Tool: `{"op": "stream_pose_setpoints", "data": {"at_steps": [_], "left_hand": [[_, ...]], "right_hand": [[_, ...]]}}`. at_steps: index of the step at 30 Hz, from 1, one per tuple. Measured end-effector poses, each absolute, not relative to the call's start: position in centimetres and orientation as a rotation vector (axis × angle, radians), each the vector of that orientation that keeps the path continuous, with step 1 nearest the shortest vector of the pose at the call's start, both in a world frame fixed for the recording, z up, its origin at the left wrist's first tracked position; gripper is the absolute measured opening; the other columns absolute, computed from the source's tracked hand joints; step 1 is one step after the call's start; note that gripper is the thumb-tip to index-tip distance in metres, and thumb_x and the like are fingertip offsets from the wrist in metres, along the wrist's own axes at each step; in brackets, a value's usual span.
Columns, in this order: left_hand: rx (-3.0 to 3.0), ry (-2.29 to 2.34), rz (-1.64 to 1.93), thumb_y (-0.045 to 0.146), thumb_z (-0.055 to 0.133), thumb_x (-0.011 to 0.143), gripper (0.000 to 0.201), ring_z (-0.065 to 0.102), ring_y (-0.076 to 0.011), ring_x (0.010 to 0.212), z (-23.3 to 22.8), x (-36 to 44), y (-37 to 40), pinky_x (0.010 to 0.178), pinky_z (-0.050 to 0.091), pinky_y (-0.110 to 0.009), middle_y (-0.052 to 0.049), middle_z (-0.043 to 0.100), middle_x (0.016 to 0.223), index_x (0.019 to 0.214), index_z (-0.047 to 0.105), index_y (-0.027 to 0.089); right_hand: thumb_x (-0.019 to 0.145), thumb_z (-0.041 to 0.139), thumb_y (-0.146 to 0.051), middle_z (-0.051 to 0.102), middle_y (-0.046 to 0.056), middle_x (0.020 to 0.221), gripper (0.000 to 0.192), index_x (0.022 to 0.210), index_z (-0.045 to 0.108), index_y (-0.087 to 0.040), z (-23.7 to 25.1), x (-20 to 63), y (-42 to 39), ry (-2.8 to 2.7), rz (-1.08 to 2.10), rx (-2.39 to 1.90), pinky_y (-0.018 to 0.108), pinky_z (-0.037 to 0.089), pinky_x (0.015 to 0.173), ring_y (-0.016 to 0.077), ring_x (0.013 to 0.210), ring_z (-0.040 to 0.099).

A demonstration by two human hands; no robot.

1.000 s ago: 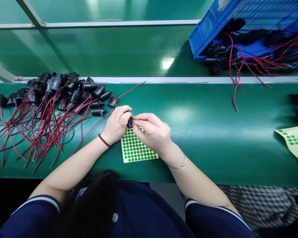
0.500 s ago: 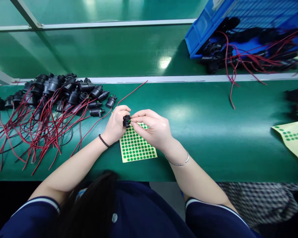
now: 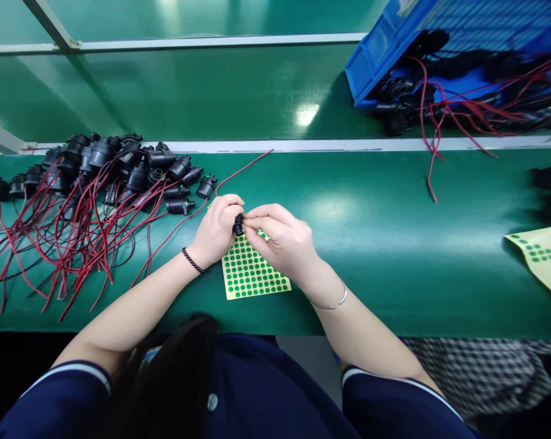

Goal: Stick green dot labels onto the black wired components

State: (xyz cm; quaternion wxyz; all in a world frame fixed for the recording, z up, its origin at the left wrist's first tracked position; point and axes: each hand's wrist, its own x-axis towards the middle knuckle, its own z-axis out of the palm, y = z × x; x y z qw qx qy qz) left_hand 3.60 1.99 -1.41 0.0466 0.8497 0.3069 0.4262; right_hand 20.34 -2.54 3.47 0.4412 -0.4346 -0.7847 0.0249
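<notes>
Connector pinched between left hand and right hand, just above sticker sheet on green bench. Looks light, rigid plastic; red lead floppy. Grip the body, not the wire.

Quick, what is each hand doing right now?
Left hand: closed, holding the small black plastic connector with its red wire.
Right hand: fingertips pinched at the same connector, above the yellow sheet of green dot stickers.
</notes>
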Motion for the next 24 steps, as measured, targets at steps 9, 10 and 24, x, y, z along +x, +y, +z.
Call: {"op": "stream_pose_setpoints", "data": {"at_steps": [9,10,24], "left_hand": [[2.541,0.894,1.290,0.018,0.046,0.096,0.014,0.058,-0.0181,0.102,-1.6,3.4,2.2,0.086,0.049,-0.036,-0.006,0.059,0.112,0.110,0.044,0.023],[2.564,0.925,1.298,0.017,0.044,0.096,0.015,0.057,-0.0179,0.101,-1.7,3.5,2.1,0.086,0.050,-0.035,-0.006,0.058,0.112,0.109,0.043,0.023],[1.692,0.907,1.757,0.030,0.076,0.084,0.045,0.068,-0.0122,0.086,3.7,3.0,3.5,0.084,0.057,-0.034,0.000,0.056,0.107,0.108,0.039,0.028]], "right_hand": [[0.090,0.063,-0.015,0.075,0.005,0.092,0.010,0.087,0.070,-0.020,3.4,20.7,-2.3,-1.950,0.150,-1.044,0.026,0.061,0.073,0.0140,0.082,0.072],[0.091,0.062,-0.014,0.075,0.005,0.092,0.012,0.086,0.070,-0.021,3.3,20.6,-2.3,-1.953,0.132,-1.046,0.025,0.061,0.071,0.0138,0.081,0.072],[0.092,0.064,-0.026,0.072,0.008,0.106,0.013,0.101,0.073,-0.023,2.9,22.6,-1.0,-1.388,0.443,-1.118,0.043,0.062,0.087,0.0224,0.101,0.071]]}}
